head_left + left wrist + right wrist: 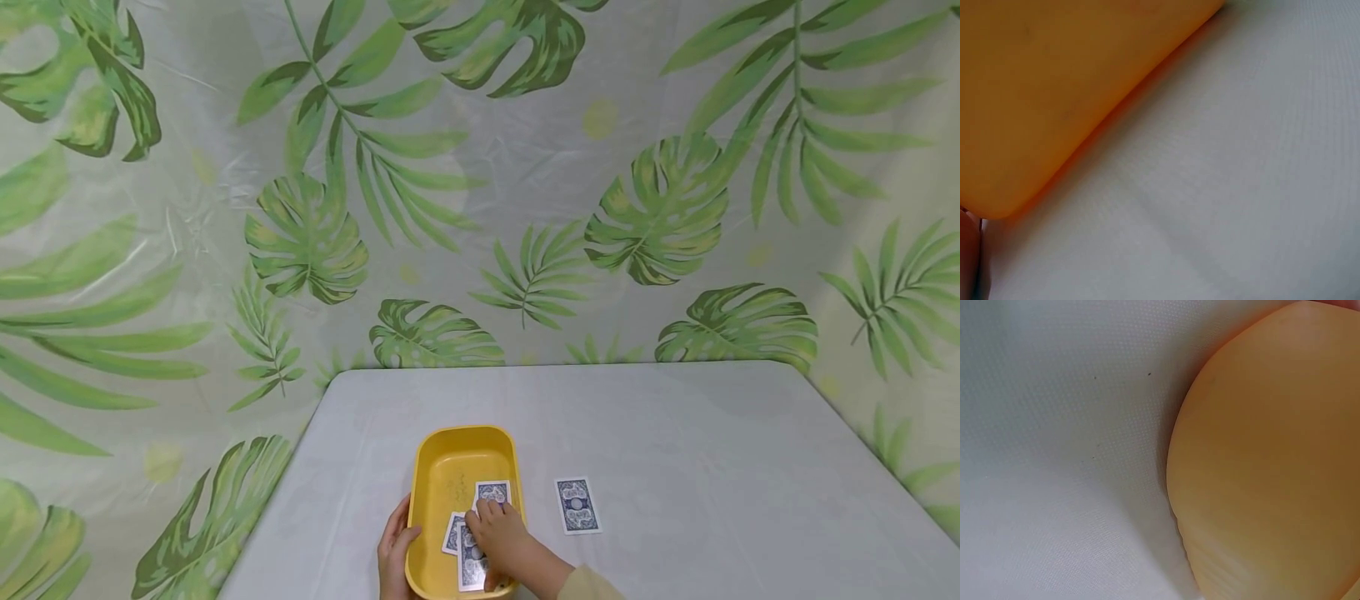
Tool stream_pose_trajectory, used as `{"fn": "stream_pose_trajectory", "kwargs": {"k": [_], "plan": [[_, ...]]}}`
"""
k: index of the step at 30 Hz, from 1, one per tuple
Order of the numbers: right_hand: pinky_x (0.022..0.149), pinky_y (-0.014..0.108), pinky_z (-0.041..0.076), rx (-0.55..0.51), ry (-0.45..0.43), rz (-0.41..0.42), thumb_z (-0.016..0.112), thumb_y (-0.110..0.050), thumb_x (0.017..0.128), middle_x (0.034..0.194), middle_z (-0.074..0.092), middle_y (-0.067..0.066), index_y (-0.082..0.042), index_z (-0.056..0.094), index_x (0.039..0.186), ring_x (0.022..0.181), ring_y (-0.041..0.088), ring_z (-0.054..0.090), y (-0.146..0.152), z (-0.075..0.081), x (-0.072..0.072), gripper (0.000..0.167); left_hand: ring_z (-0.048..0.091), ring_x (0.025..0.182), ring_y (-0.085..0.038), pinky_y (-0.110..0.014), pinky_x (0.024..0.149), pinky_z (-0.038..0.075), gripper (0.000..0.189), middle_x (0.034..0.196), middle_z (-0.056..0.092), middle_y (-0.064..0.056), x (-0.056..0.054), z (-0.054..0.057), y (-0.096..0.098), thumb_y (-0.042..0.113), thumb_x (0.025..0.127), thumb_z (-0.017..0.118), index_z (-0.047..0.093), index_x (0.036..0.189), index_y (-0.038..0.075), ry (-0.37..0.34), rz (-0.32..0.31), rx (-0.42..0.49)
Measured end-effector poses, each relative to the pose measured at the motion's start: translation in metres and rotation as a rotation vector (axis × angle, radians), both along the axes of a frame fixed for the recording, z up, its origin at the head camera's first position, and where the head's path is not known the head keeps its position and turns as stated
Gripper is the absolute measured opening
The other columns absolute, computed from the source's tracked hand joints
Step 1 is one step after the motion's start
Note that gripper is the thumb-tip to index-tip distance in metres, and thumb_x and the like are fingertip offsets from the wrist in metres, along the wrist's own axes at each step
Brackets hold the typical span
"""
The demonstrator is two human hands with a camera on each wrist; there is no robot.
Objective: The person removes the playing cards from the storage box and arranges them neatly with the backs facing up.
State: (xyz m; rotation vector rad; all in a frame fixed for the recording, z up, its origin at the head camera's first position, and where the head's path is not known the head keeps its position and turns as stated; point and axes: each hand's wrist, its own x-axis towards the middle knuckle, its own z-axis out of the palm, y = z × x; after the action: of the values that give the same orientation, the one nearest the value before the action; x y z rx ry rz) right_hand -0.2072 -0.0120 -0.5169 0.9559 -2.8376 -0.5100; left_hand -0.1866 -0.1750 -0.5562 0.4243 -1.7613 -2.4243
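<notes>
A yellow plastic tray [450, 469] stands near the front of the table in the head view. My left hand [395, 550] grips its left side, thumb over the rim and fingers outside the wall. The tray's outer wall [1054, 94] fills the upper left of the left wrist view. Inside the tray lie several blue-backed playing cards, one [492, 490] toward the right wall. My right hand [501, 537] reaches in over the right rim and holds another playing card [472, 571] between curled fingers and thumb. Part of that card is hidden under the hand.
One more blue-backed card [577, 506] lies face down on the white table [675, 458], right of the tray. Behind the table hangs a leaf-patterned cloth [525, 208]. A smooth orange-tan surface [1266, 450] fills much of the right wrist view; I cannot tell what it is.
</notes>
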Motion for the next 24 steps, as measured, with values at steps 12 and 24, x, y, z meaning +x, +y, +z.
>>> {"fn": "stream_pose_trajectory", "kwargs": {"k": [12, 24], "plan": [[0.079, 0.022, 0.044, -0.011, 0.005, 0.001, 0.074, -0.069, 0.038, 0.096, 0.040, -0.001, -0.025, 0.041, 0.110, 0.091, 0.012, 0.045, -0.0004, 0.0032, -0.0002, 0.092, 0.043, 0.120, -0.005, -0.016, 0.092, 0.041, 0.054, 0.149, 0.025, -0.013, 0.0007, -0.0004, -0.0004, 0.009, 0.090, 0.042, 0.027, 0.142, 0.005, 0.009, -0.016, 0.015], [0.056, 0.024, 0.049, -0.195, -0.021, 0.082, 0.079, -0.053, 0.038, 0.108, 0.041, 0.003, -0.035, 0.046, 0.112, 0.088, 0.019, 0.046, 0.0024, -0.0033, 0.0057, 0.084, 0.041, 0.123, -0.008, -0.016, 0.092, 0.041, 0.054, 0.149, 0.025, -0.013, 0.0012, 0.0004, -0.0006, 0.008, 0.089, 0.042, 0.028, 0.142, 0.005, -0.002, -0.018, 0.006]]}}
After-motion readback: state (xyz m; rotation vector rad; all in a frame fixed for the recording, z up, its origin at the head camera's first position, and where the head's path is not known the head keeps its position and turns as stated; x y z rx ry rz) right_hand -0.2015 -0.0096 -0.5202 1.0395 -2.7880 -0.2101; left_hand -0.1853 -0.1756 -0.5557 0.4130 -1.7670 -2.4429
